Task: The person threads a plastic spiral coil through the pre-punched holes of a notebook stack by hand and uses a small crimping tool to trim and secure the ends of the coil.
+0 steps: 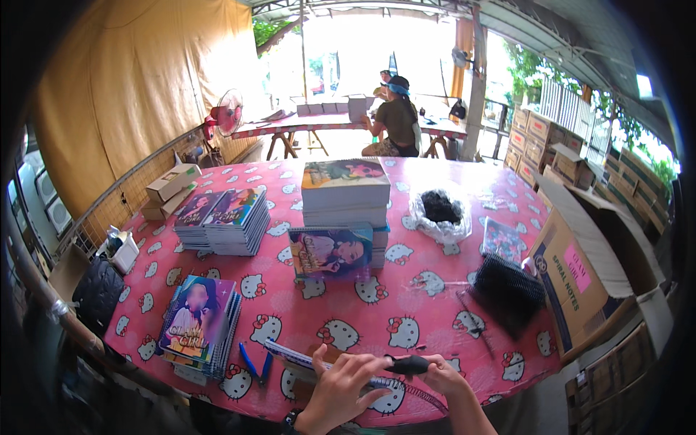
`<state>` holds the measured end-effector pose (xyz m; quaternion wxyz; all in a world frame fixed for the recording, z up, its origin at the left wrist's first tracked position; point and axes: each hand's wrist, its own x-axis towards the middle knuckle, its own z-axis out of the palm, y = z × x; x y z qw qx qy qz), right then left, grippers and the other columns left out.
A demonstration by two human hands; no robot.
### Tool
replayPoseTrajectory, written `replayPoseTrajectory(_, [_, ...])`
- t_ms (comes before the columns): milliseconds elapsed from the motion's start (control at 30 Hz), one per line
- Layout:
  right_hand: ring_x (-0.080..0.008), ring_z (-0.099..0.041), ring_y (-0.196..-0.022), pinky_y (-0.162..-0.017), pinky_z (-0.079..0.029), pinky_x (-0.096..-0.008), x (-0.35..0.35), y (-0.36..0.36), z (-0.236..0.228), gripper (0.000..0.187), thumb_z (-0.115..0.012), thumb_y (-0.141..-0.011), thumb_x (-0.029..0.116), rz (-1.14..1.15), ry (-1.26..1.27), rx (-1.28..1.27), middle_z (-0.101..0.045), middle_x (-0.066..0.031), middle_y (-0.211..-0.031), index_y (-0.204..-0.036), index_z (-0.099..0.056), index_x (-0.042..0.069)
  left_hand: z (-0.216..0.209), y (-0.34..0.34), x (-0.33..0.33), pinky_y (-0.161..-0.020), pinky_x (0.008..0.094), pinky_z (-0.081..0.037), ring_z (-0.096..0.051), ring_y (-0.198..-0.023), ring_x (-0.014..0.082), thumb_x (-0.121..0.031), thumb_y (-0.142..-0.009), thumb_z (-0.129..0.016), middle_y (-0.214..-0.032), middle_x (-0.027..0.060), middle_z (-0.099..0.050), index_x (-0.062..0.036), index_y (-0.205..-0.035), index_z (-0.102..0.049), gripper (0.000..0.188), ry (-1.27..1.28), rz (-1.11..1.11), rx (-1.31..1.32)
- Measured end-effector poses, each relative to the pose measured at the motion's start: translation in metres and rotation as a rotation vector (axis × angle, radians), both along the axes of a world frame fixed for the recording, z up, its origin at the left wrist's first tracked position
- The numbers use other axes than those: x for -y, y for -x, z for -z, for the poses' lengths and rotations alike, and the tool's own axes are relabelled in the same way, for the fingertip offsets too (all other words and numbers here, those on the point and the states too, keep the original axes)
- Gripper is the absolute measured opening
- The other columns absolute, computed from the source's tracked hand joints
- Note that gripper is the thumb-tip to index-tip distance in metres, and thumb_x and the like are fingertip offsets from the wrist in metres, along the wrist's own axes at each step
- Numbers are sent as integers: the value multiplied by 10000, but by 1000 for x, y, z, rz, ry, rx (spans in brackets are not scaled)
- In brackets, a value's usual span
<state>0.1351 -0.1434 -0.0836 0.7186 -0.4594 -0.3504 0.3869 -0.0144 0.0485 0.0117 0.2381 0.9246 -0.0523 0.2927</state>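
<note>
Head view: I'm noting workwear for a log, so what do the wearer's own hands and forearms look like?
The left hand is ungloved, with a dark band around the wrist. The right hand is ungloved too, its wrist bare. Neither visible forearm shows a sleeve.

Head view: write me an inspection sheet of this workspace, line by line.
Surface: pink cartoon-patterned tablecloth.
Job's things: notebook; spiral coil trailing toward the lower right.
Clutter: blue-handled pliers, notebook stacks, black coils, plastic bag holding something black.
Hands: left hand lies over the notebook, grip unclear; right hand grips a black object, kind unclear.
Cables: nothing seen.
Surroundings: person at a far table, red fan, stacked cardboard boxes.
</note>
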Motion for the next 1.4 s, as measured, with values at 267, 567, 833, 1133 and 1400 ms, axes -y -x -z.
replayPoseTrajectory(267, [-248, -489, -1143, -972, -354, -392, 13, -19, -46, 709, -577, -834, 571, -103, 96, 183, -584, -172, -1198, -1152, -585, -63, -15, 1, -4, -998, 489, -171, -585, -846, 112, -334, -823, -654, -813, -64, -617, -204, -1016, -616, 236, 48, 100, -111])
replayPoseTrajectory(567, [-219, -500, -1133, -970, -365, -347, 1, -21, -54, 602, -630, -840, 456, 59, 238, 301, -610, -161, -1155, -1165, -590, -49, -17, 6, -7, -980, 481, -211, -581, -849, 118, -326, -819, -651, -794, -51, -612, -178, -856, -638, 153, 55, 60, -45])
replayPoseTrajectory(833, [-259, -537, -1096, -926, -405, -363, -13, 4, -109, 492, -670, -795, 396, -107, 86, 383, -564, -180, -1221, -1108, -657, 17, -8, 21, -36, -1099, 583, -60, -576, -913, 168, -306, -663, -784, -823, -11, -590, -162, -860, -658, 275, 17, -187, -91])
replayPoseTrajectory(1133, [-327, -557, -1070, -935, -399, -402, -34, -5, -120, 693, -618, -705, 600, -169, 312, 631, -556, -265, -1204, -1049, -686, 1, 0, 22, -35, -1125, 568, -69, -592, -847, 149, -240, -607, -817, -762, -19, -585, -155, -880, -656, 329, 125, -160, -17])
replayPoseTrajectory(1400, [-303, -564, -1033, -866, -438, -387, -63, -21, -118, 466, -677, -758, 452, -153, 448, 872, -560, -219, -1228, -1050, -702, 89, -2, 20, -39, -1118, 581, -69, -596, -879, 151, -237, -625, -807, -859, -11, -601, -144, -1162, -555, 600, 162, -155, -56])
